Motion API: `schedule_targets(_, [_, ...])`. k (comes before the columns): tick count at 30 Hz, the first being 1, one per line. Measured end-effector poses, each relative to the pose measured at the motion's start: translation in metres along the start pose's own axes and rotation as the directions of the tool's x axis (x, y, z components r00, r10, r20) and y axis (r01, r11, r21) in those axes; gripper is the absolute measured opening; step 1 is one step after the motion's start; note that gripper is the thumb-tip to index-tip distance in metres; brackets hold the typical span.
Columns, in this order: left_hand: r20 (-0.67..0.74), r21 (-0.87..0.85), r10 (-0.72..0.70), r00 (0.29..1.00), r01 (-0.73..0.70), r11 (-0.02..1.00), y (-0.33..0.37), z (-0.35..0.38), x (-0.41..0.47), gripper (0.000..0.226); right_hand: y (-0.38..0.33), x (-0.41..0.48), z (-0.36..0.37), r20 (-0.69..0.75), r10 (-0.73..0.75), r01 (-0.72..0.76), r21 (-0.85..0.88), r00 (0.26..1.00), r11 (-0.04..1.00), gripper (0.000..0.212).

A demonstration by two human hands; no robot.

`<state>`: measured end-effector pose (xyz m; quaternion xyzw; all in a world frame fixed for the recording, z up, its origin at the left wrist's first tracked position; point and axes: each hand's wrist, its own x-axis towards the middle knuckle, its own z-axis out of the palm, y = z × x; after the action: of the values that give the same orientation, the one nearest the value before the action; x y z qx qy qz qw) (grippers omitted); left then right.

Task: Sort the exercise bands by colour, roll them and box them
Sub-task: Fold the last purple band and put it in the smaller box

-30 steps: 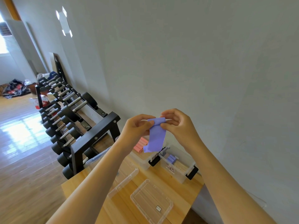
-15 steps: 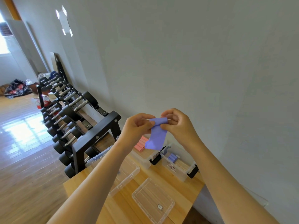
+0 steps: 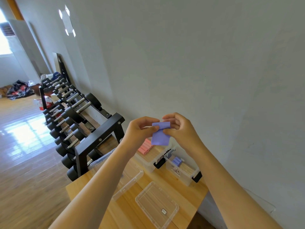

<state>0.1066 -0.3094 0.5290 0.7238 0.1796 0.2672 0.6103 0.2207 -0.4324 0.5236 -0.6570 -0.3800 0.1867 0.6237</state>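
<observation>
Two boxes [image 3: 180,169] on table [image 3: 186,190], lids [image 3: 156,204] before them, rack [image 3: 92,142] left.

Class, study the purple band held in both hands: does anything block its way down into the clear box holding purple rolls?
Nothing visible does. The flat purple exercise band hangs from the left hand and right hand. The clear plastic box with purple rolls stands open below. A clear lid lies aside.

The exercise band [image 3: 160,135] is plain lilac, like the rolled bands [image 3: 177,161] in the right-hand clear box [image 3: 182,176]; the rolls [image 3: 146,147] in the left-hand clear box [image 3: 145,162] are pink. Both boxes carry black latches [image 3: 159,164]. The table [image 3: 186,195] is honey-coloured wood, the dumbbell rack [image 3: 97,141] black, its dumbbells [image 3: 72,139] black with silver handles.
</observation>
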Motion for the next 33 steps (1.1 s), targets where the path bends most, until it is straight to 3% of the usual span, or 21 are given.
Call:
schedule_targets(4, [-0.037, 0.047, 0.013, 0.999, -0.011, 0.999, 0.001, -0.003, 0.0, 0.019, 0.005, 0.002, 0.003, 0.032, 0.089, -0.089, 0.026, 0.996, 0.996, 0.025])
schedule_targets(7, [-0.011, -0.017, -0.026, 1.0, 0.026, 1.0, -0.001, -0.003, -0.002, 0.021, 0.004, 0.001, 0.004, -0.051, 0.033, -0.033, 0.017, 0.998, 0.999, 0.011])
schedule_targets(11, [0.039, -0.116, -0.129, 0.991, 0.133, 0.984, -0.001, 0.001, -0.005, 0.024, 0.002, -0.001, 0.004, -0.056, -0.022, 0.021, -0.008, 0.998, 1.0, 0.019])
schedule_targets(15, [-0.007, -0.076, -0.086, 0.996, 0.085, 0.993, -0.003, -0.001, -0.006, 0.015, 0.002, -0.005, 0.005, -0.044, -0.025, 0.023, -0.034, 0.999, 0.999, 0.029])
schedule_targets(18, [-0.023, -0.041, -0.044, 0.999, 0.043, 0.998, -0.004, -0.004, -0.006, 0.019, 0.003, -0.006, 0.006, -0.06, 0.043, -0.038, 0.084, 0.997, 0.996, 0.02])
schedule_targets(21, [-0.014, -0.01, -0.028, 1.0, 0.028, 1.0, -0.004, -0.004, -0.007, 0.022, 0.004, -0.006, 0.006, -0.1, 0.037, -0.028, 0.088, 0.994, 0.996, 0.015])
schedule_targets(26, [0.059, -0.215, -0.132, 0.99, 0.141, 0.966, 0.0, 0.002, -0.011, 0.017, 0.004, -0.01, 0.009, -0.14, -0.014, 0.02, 0.039, 0.99, 0.999, 0.018])
schedule_targets(30, [-0.018, -0.143, -0.067, 0.998, 0.064, 0.988, -0.003, 0.003, -0.012, 0.02, 0.005, -0.012, 0.012, -0.191, 0.039, -0.031, 0.045, 0.981, 0.999, 0.027])
schedule_targets(33, [-0.114, -0.124, -0.031, 0.993, 0.017, 0.992, -0.005, 0.009, -0.013, 0.025, 0.008, -0.014, 0.017, -0.231, 0.071, -0.045, 0.116, 0.97, 0.992, 0.023])
